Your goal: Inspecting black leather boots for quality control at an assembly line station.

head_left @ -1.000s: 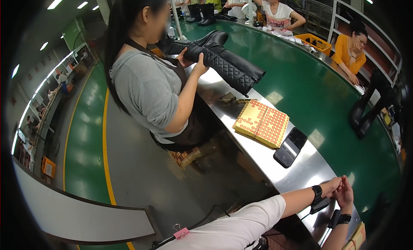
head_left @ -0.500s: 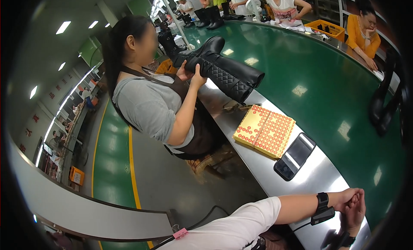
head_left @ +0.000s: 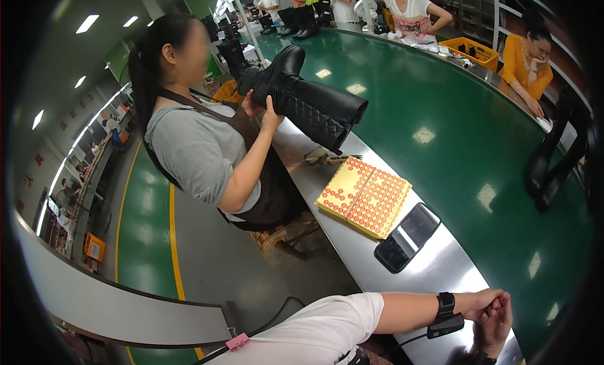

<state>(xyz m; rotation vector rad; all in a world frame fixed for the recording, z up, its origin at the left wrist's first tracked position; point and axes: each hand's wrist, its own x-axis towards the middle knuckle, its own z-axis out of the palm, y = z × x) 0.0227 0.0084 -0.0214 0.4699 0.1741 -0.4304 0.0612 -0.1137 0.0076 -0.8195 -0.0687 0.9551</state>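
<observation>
My left hand (head_left: pixel 486 304) and my right hand (head_left: pixel 496 332) are together over the metal edge of the bench, fingers curled against each other with nothing visible between them. A black strapped device (head_left: pixel 445 316) with a cable sits on my left wrist. Nearest to the hands lies a dark smartphone (head_left: pixel 408 238) on the metal surface. Beyond it is a banded stack of yellow cards (head_left: pixel 365 198) covered in round red stickers. To the left, a co-worker (head_left: pixel 195 138) in a grey top and brown apron holds a tall black quilted boot (head_left: pixel 308 107) with both hands.
A green conveyor belt (head_left: pixel 421 170) runs alongside the metal ledge. Another pair of black boots (head_left: pixel 557 157) stands at the right. Across the belt are seated people, a yellow crate (head_left: pixel 475 50) and, at the far end, more boots (head_left: pixel 305 22). A pink clip (head_left: pixel 238 342) grips the cable near my sleeve.
The view has turned slightly, so the whole scene sits further left. My hands stay together. The co-worker still holds the boot, its quilted side turned a little.
</observation>
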